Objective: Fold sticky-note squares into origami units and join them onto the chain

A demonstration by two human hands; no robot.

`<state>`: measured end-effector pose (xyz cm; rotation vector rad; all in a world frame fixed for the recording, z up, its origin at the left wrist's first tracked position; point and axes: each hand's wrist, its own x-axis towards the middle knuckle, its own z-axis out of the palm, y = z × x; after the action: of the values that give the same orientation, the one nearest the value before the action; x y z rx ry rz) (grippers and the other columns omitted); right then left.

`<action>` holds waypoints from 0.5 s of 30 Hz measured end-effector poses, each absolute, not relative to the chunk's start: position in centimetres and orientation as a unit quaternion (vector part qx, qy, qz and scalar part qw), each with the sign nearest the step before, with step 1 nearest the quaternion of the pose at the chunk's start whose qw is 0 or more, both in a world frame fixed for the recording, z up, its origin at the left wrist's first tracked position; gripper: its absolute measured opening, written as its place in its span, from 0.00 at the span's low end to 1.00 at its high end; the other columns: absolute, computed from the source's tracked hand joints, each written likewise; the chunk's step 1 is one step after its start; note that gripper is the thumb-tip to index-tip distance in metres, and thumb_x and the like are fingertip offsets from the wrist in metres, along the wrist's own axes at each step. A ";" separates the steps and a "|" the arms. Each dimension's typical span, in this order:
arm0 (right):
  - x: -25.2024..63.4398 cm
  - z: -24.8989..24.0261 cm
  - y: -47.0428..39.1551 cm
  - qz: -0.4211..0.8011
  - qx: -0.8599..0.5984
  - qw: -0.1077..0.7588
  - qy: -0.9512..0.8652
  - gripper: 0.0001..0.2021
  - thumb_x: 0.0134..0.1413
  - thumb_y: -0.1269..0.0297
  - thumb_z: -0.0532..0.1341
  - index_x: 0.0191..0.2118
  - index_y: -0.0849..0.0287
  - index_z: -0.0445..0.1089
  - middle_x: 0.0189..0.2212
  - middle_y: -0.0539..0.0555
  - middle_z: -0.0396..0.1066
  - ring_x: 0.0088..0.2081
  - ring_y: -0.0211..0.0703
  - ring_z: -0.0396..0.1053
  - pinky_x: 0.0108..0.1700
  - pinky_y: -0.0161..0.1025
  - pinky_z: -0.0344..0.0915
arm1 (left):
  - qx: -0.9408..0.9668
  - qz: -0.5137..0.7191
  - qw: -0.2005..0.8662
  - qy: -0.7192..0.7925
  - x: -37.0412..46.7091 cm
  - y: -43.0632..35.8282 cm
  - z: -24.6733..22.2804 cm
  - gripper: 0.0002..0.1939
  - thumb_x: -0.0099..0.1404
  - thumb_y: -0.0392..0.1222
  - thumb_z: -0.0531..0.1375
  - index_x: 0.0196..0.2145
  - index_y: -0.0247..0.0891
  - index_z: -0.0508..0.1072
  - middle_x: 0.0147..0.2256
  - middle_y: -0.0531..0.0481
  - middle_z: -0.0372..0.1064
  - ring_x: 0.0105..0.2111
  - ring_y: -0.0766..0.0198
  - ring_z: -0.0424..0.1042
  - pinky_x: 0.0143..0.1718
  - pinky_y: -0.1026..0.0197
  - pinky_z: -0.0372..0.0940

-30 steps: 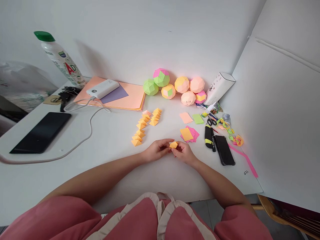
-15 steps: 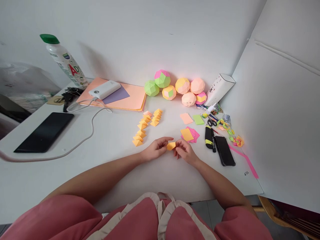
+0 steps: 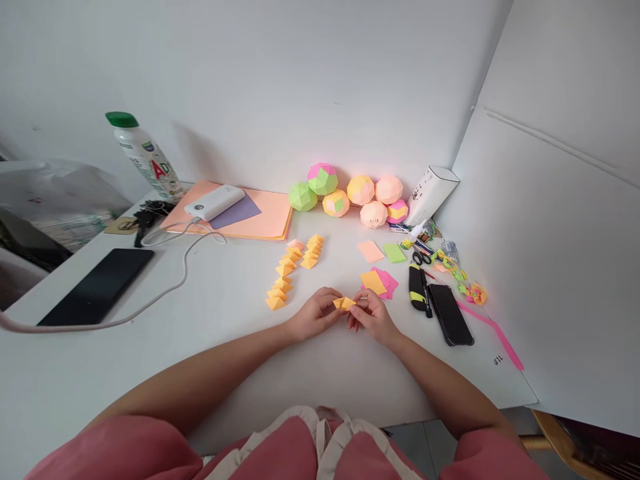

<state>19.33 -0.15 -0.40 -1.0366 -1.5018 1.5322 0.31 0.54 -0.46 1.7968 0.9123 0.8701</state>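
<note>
Between my two hands is a small folded piece of orange paper [image 3: 345,304], with creased, pointed facets showing. My left hand [image 3: 316,315] pinches its left side, and my right hand [image 3: 371,312] has thumb and fingers on its right side. Just beyond my right hand lies an orange sheet [image 3: 373,283] on top of several pink sheets [image 3: 390,281]. To the left, folded orange paper units [image 3: 277,293] stand in two rows on the white table [image 3: 225,280]. A peach paper unit [image 3: 295,245] sits at the far end of the longer row.
Several faceted paper balls [image 3: 361,191] line the wall. Peach sheets [image 3: 371,251] and green sheets [image 3: 395,253] lie before them. At right are scissors [image 3: 421,258], a cutter [image 3: 417,288] and a phone [image 3: 451,315]. A white cable [image 3: 185,260] crosses the left side near a black tablet [image 3: 97,287].
The orange paper has turned in my fingers and now shows more creased facets. My left index finger has curled in from its stretched position. The camera view has tilted upward slightly.
</note>
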 end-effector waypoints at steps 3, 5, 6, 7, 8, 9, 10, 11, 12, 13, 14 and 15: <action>19.3 -0.7 -0.4 0.568 -0.405 0.358 -0.621 0.10 0.54 0.59 0.58 0.37 0.57 0.57 0.25 0.49 0.71 0.22 0.35 0.69 0.23 0.33 0.64 | 0.708 0.351 0.481 0.380 0.3 0.6 -0.1 0.16 0.64 0.50 0.52 0.30 0.37 0.71 0.36 0.44 0.69 0.39 0.60 0.67 0.43 0.57 0.63; 19.4 -1.0 -0.6 0.545 -0.408 0.349 -0.644 0.09 0.53 0.60 0.58 0.37 0.57 0.58 0.29 0.52 0.72 0.23 0.35 0.70 0.24 0.33 0.65 | 0.677 0.356 0.515 0.387 0.2 0.6 0.0 0.17 0.64 0.51 0.51 0.28 0.36 0.69 0.33 0.47 0.69 0.35 0.62 0.67 0.40 0.58 0.64; 19.4 -1.1 -0.7 0.535 -0.409 0.345 -0.654 0.09 0.53 0.61 0.58 0.37 0.58 0.59 0.30 0.52 0.73 0.24 0.35 0.70 0.24 0.33 0.65 | 0.660 0.359 0.533 0.390 0.2 0.6 -0.1 0.17 0.64 0.52 0.51 0.28 0.36 0.68 0.32 0.48 0.69 0.33 0.64 0.67 0.38 0.59 0.64; 19.4 -1.2 -0.7 0.526 -0.411 0.340 -0.663 0.08 0.53 0.61 0.57 0.38 0.58 0.59 0.30 0.53 0.73 0.25 0.35 0.71 0.25 0.33 0.66 | 0.642 0.362 0.549 0.394 0.2 0.6 -0.1 0.17 0.63 0.53 0.52 0.29 0.36 0.67 0.30 0.49 0.68 0.32 0.64 0.67 0.36 0.60 0.64; 19.4 -1.4 -0.8 0.518 -0.411 0.335 -0.671 0.08 0.53 0.62 0.57 0.38 0.58 0.60 0.30 0.53 0.72 0.25 0.36 0.71 0.25 0.34 0.66 | 0.623 0.365 0.565 0.399 0.2 0.6 -0.2 0.17 0.62 0.54 0.53 0.29 0.35 0.67 0.29 0.50 0.68 0.31 0.65 0.66 0.35 0.61 0.64; 19.5 -1.5 -0.8 0.512 -0.409 0.330 -0.680 0.08 0.54 0.63 0.57 0.39 0.58 0.60 0.30 0.53 0.72 0.26 0.36 0.71 0.26 0.34 0.66 | 0.606 0.369 0.578 0.403 0.2 0.6 -0.2 0.17 0.61 0.54 0.54 0.29 0.35 0.67 0.29 0.50 0.68 0.30 0.66 0.66 0.34 0.61 0.64; 19.6 -1.6 -0.8 0.507 -0.404 0.326 -0.688 0.07 0.54 0.64 0.57 0.39 0.58 0.61 0.30 0.54 0.73 0.26 0.37 0.71 0.27 0.35 0.67 | 0.590 0.373 0.590 0.405 0.2 0.6 -0.3 0.17 0.61 0.54 0.55 0.30 0.35 0.67 0.28 0.50 0.68 0.29 0.66 0.66 0.33 0.62 0.64; 19.6 -1.7 -0.8 0.502 -0.399 0.322 -0.696 0.07 0.54 0.65 0.57 0.39 0.58 0.62 0.31 0.54 0.73 0.27 0.37 0.72 0.28 0.36 0.67 | 0.578 0.376 0.602 0.402 0.2 0.7 -0.3 0.17 0.60 0.54 0.56 0.30 0.35 0.68 0.29 0.50 0.69 0.30 0.66 0.66 0.33 0.62 0.64; 19.7 -1.8 -0.8 0.498 -0.392 0.320 -0.705 0.07 0.54 0.65 0.56 0.40 0.58 0.62 0.32 0.54 0.73 0.27 0.37 0.72 0.30 0.36 0.68 | 0.568 0.378 0.614 0.397 0.2 0.7 -0.4 0.18 0.60 0.54 0.56 0.30 0.34 0.68 0.29 0.49 0.69 0.30 0.65 0.67 0.34 0.61 0.64; 19.7 -1.8 -0.8 0.491 -0.385 0.319 -0.713 0.07 0.54 0.66 0.56 0.40 0.58 0.63 0.33 0.55 0.73 0.27 0.36 0.71 0.30 0.37 0.68 | 0.562 0.378 0.623 0.391 0.2 0.7 -0.4 0.18 0.59 0.54 0.57 0.31 0.34 0.69 0.30 0.49 0.70 0.30 0.65 0.68 0.34 0.61 0.64; 19.7 -1.9 -0.7 0.483 -0.378 0.319 -0.722 0.07 0.54 0.66 0.56 0.40 0.58 0.64 0.34 0.55 0.73 0.27 0.36 0.71 0.31 0.37 0.69 | 0.559 0.376 0.629 0.387 0.2 0.7 -0.4 0.18 0.59 0.54 0.57 0.32 0.34 0.70 0.30 0.48 0.71 0.31 0.64 0.68 0.35 0.60 0.64; 19.7 -1.9 -0.7 0.472 -0.372 0.321 -0.732 0.07 0.54 0.66 0.56 0.40 0.58 0.66 0.34 0.55 0.73 0.27 0.36 0.71 0.31 0.37 0.69 | 0.562 0.373 0.631 0.385 0.1 0.7 -0.4 0.18 0.60 0.54 0.57 0.33 0.33 0.70 0.31 0.48 0.71 0.32 0.64 0.68 0.36 0.60 0.64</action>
<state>19.74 -0.72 -1.92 -0.9777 -1.9219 1.2407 0.15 0.73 -0.45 1.2859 0.8808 0.8530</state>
